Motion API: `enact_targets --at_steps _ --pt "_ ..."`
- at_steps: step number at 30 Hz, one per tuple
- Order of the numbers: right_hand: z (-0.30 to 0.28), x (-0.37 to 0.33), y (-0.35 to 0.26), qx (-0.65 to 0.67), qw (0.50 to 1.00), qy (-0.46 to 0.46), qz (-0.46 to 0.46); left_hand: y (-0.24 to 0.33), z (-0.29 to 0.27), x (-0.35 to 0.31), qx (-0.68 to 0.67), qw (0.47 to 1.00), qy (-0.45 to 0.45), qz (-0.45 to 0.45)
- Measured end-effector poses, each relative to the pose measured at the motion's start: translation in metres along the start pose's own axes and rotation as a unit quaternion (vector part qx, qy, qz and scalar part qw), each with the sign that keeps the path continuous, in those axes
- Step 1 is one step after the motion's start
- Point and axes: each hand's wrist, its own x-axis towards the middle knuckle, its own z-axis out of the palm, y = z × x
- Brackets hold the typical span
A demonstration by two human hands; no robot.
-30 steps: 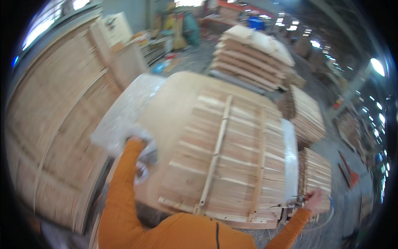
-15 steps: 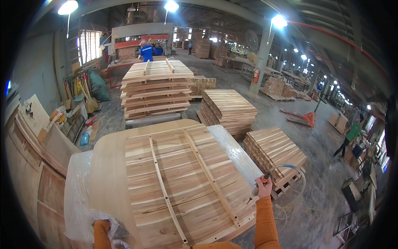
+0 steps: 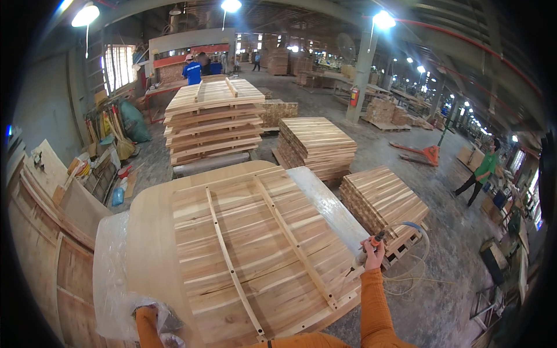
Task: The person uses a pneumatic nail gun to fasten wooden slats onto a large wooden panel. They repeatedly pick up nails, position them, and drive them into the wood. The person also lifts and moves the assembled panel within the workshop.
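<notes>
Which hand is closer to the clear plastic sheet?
Left. The left hand rests at the plastic sheet by the wood panel's left edge; the right hand holds a tool across the panel.

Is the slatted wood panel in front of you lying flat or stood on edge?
Lying flat: the slatted wood panel faces up on its stack, both thin battens showing on top.

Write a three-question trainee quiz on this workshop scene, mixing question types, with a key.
1. True or false: the right hand holds a tool with a hose at the slatted wooden panel.
2. Multiple choice: the left hand rests on A) a metal bucket, B) clear plastic sheeting, C) a stack of bricks.
3. Fill in: two thin ___ battens run across the panel's boards.

Key: 1 true; 2 B; 3 wooden.
</notes>
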Motion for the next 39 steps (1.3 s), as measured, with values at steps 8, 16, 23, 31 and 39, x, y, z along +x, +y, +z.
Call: enact_targets --at_steps 8,16,23,31,39 --pt "0.006 -0.007 0.002 0.016 1.0 0.011 0.017 -0.011 0.009 -0.012 -0.639 0.756 -0.046 -0.131" --pt "-0.001 -0.006 0.001 -0.014 1.0 -0.001 -0.004 -0.02 0.019 -0.01 -0.923 0.357 -0.018 -0.14" --pt "0.002 -0.01 0.008 0.032 0.999 -0.028 0.019 -0.013 0.034 -0.012 -0.973 0.161 0.144 -0.081" --pt "-0.014 -0.025 0.026 -0.007 0.992 -0.092 0.09 -0.004 0.033 -0.019 -0.968 0.209 0.112 -0.081" --pt "-0.044 -0.012 0.052 0.037 0.973 -0.165 0.156 0.022 0.017 -0.038 -0.963 0.148 0.158 -0.161"
